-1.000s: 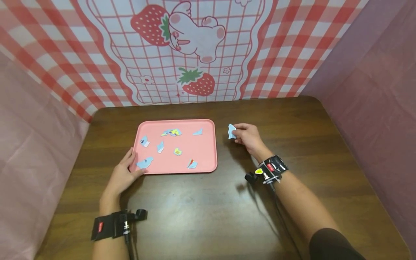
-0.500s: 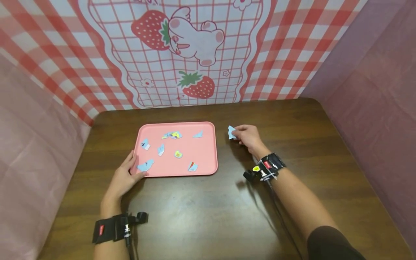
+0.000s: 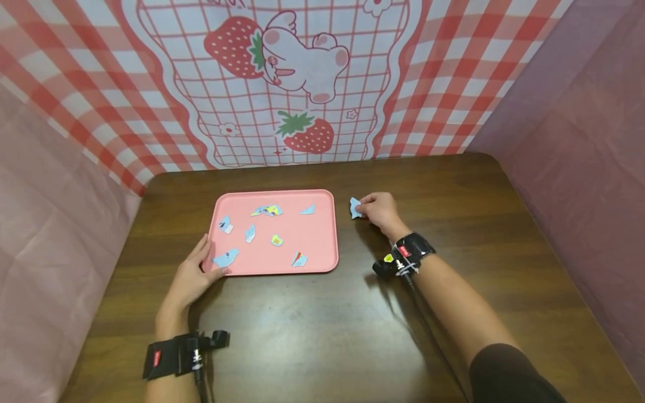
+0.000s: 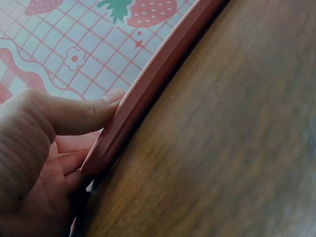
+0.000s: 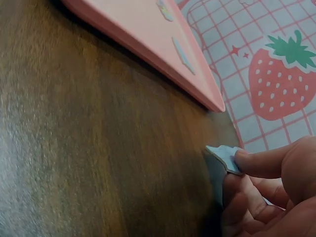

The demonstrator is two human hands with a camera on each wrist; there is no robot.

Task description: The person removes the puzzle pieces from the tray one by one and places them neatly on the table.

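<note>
The left hand [image 3: 193, 280] holds the tray [image 3: 314, 235] at its near left corner. The right hand [image 3: 383, 212] pinches a blue piece [image 3: 355, 208] just right of the tray. Seven more lie spread on the tray, among them a yellow piece [image 3: 276, 240] near the middle, a red-marked piece [image 3: 299, 259] at the near right and a blue-and-yellow piece [image 3: 267, 210] toward the far side. The tray rests on a brown table [image 3: 312, 330]. Behind hangs a checked cloth [image 3: 443, 73] printed with strawberries

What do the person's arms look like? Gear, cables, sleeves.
Left grip and right grip: ungloved. Left: black wrist strap, red label, small black camera, black cable. Right: matching strap, second red label, second camera, dark cord, yellow sticker, dark sleeve. No left sleeve in view.
</note>
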